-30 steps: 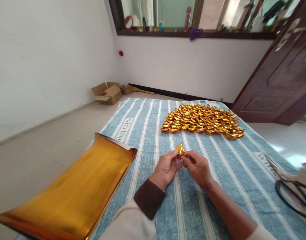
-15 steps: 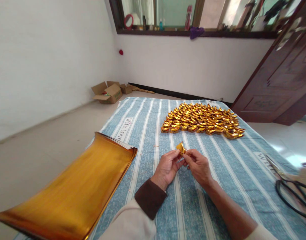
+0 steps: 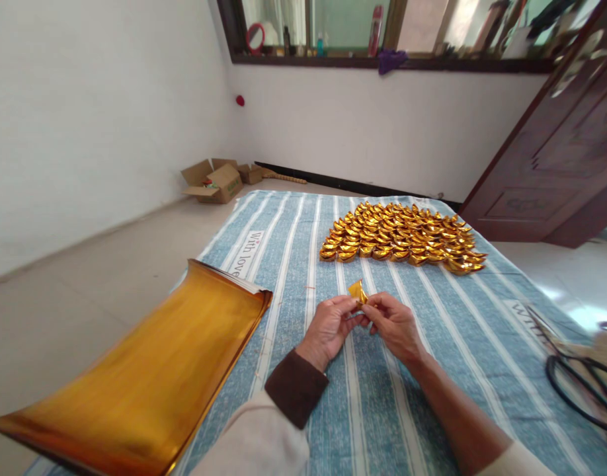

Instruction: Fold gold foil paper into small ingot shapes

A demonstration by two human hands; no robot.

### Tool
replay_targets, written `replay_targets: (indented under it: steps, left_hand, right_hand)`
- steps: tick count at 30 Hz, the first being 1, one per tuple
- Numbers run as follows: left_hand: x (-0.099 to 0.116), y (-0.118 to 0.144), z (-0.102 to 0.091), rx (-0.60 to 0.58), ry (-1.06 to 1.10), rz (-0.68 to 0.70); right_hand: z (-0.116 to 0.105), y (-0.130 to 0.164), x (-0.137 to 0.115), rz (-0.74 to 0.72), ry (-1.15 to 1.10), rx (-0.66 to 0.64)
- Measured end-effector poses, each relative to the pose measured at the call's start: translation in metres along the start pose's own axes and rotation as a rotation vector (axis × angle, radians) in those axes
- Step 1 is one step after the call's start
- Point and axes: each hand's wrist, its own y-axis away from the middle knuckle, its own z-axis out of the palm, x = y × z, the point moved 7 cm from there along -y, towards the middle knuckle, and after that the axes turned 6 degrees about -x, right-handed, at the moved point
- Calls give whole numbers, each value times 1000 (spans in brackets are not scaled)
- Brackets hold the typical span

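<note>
The left hand [image 3: 328, 325] and the right hand [image 3: 393, 325] meet over the striped cloth [image 3: 288, 264], each with thumb and fingers pinched on the lower part of one small piece of gold paper [image 3: 356, 289], whose shiny tip sticks up between them. Beyond the hands lies a pile of folded gold shapes [image 3: 400, 238] (rows of little boats, by the look of them). A stack of gold sheets [image 3: 149, 363] lies to the left, and black-handled scissors [image 3: 556, 389] lie at the right edge.

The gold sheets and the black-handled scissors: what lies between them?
In the head view: the left hand, the right hand, both arms and striped cloth.
</note>
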Motion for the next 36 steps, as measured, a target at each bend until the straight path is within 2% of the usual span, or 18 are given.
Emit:
replay_targets:
  steps: [5,9,14,17,26,36]
  left_hand:
    - [2,1,-4,49,4,0]
    - [2,1,-5,61,15,-20]
    - [-1,1,-5,57,37,-58]
    - [-2,2,-4,40,51,-83]
    - [6,-3,-9,38,80,-20]
    - [6,1,-7,84,20,-81]
  right_hand:
    - [-2,0,-15,-185,194,-54]
    - [-5,2,-33,-346,337,-29]
    - [-8,9,-50,-488,517,38]
    - [-6,14,-56,-568,596,30]
    - [-2,12,-45,-627,636,-107]
    - [-4,14,-49,-682,673,-85]
